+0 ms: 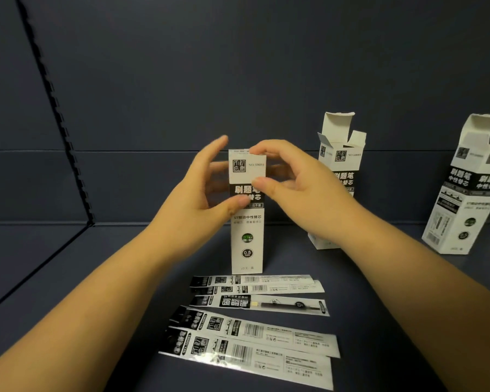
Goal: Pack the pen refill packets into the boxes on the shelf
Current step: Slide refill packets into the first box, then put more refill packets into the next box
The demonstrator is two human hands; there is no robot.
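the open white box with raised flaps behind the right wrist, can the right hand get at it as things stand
Probably yes: the open white cardboard box stands just behind the right hand, with nothing between them, though that hand's fingers are now at the closed white box.

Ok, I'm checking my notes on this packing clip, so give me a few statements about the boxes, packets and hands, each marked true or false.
1. Both hands, left hand and right hand, are at the top of the middle box. True.
2. The middle box lies flat. False: it stands upright.
3. Five refill packets lie in front of it. True.
4. The box behind the right hand is closed. False: its flaps stand open.
5. The far right box leans. True.
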